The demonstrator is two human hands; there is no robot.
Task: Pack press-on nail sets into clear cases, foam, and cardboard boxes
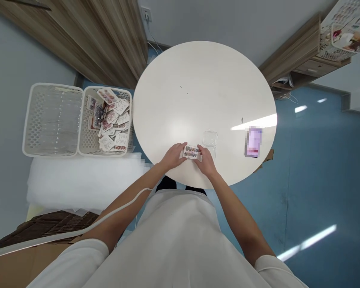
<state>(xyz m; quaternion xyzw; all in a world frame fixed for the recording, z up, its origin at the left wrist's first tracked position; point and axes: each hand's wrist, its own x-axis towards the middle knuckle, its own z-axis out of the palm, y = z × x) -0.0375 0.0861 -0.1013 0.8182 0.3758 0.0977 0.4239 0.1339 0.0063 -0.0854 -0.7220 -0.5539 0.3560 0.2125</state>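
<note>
A small white card of coloured press-on nails (192,151) lies near the front edge of the round white table (198,88). My left hand (173,155) grips its left end with fingers closed. My right hand (206,159) pinches its right end. An open clear plastic case (210,139) sits just behind and to the right of the card, touching my right hand's side.
A blurred purple object (253,141) lies at the table's right edge. Left of the table stand two white baskets: one (52,119) with clear cases, one (108,120) with several nail cards. A white cable (120,208) runs along my left arm. White foam sheet (84,182) lies below the baskets.
</note>
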